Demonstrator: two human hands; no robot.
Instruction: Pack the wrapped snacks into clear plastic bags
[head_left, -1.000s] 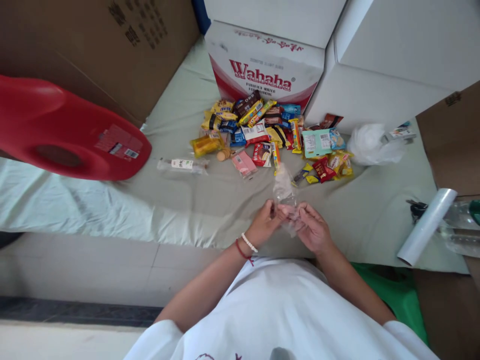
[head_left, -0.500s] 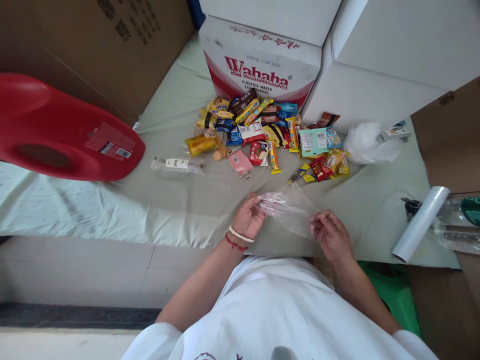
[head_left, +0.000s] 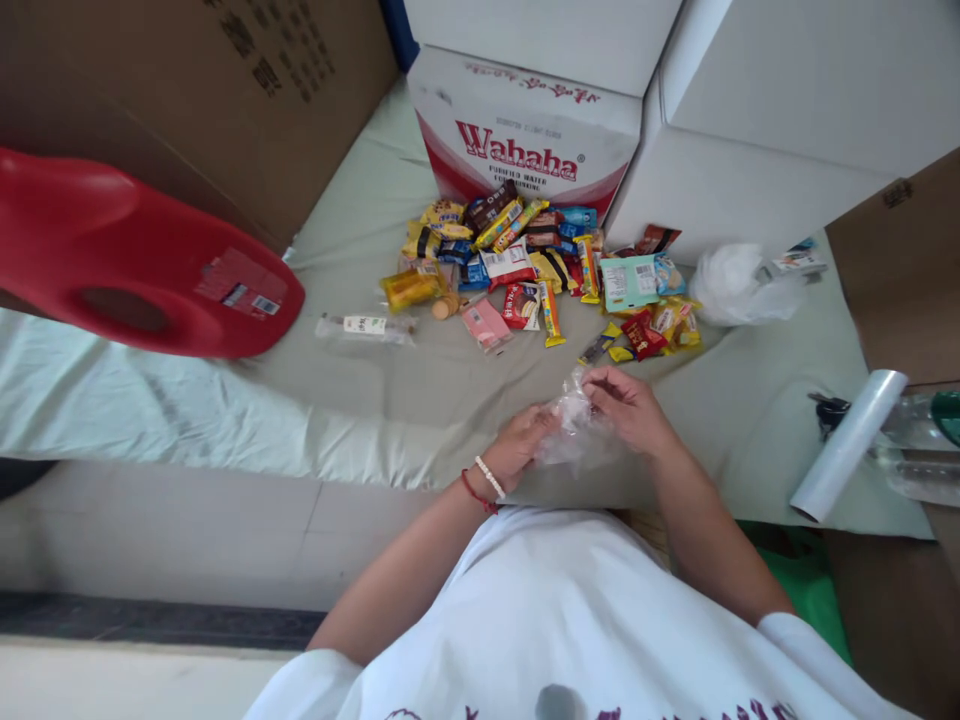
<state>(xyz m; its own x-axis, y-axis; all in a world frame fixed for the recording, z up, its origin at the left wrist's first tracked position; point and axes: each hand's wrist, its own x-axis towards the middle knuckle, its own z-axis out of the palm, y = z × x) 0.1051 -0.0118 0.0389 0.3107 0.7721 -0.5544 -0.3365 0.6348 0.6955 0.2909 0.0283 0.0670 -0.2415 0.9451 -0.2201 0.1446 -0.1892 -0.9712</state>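
A clear plastic bag (head_left: 576, 440) is bunched up between my two hands, close to the table's front edge. My left hand (head_left: 517, 446), with a white bead bracelet and a red cord at the wrist, grips the bag's left side. At its upper right, my right hand (head_left: 626, 405) pinches the gathered plastic. Beyond the hands lies a heap of wrapped snacks (head_left: 517, 265) in several colours. Among the nearest are a pink packet (head_left: 486, 325) and a small dark-red packet (head_left: 643, 334).
A big red plastic jug (head_left: 172, 270) lies at the left, beside a long clear packet (head_left: 365, 327). Behind the snacks stands a Wahaha carton (head_left: 525, 130). A crumpled white plastic bag (head_left: 742, 287), a roll of clear film (head_left: 847, 445) and bottles (head_left: 926, 450) are on the right.
The plastic bag, stretched out between the hands before, is now bunched together. My right hand has moved up and left toward my left hand, which has shifted slightly right.
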